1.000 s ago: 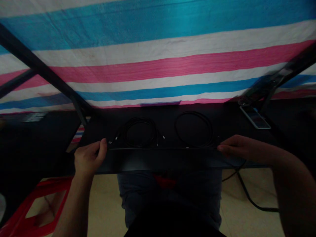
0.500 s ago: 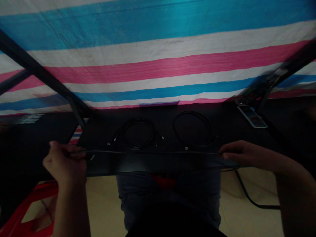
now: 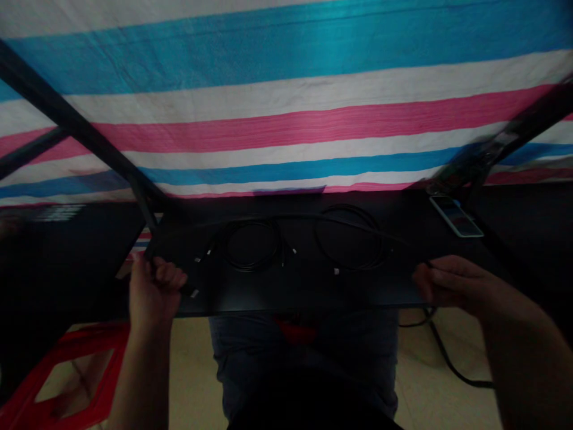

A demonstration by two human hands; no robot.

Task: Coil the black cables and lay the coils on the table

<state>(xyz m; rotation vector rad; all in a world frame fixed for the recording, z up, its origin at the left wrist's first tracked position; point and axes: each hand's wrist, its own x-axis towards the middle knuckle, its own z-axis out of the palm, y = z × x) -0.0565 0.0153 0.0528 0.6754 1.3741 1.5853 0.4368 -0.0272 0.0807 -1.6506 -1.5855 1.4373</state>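
My left hand (image 3: 156, 286) is closed around a black cable (image 3: 290, 217), and a plug end (image 3: 193, 292) sticks out below its fingers. The cable arches across the dark table to my right hand (image 3: 447, 279), which pinches it; more of it hangs down below that hand toward the floor. Between my hands, two coiled black cables lie flat on the table: the left coil (image 3: 227, 251) with several pale connector ends, and the right coil (image 3: 317, 242) with a white connector (image 3: 336, 272) at its near side. The held cable passes over the far part of both coils.
A phone (image 3: 456, 216) lies at the table's right rear, near some clear plastic (image 3: 483, 156). Dark metal struts (image 3: 89, 134) slant up on both sides before a striped sheet (image 3: 286, 131). A red stool (image 3: 27, 382) stands on the floor at lower left.
The held cable was stretched nearly straight and low; now it bows upward, away from me, over the coils. My left hand has moved right, my right hand slightly right.
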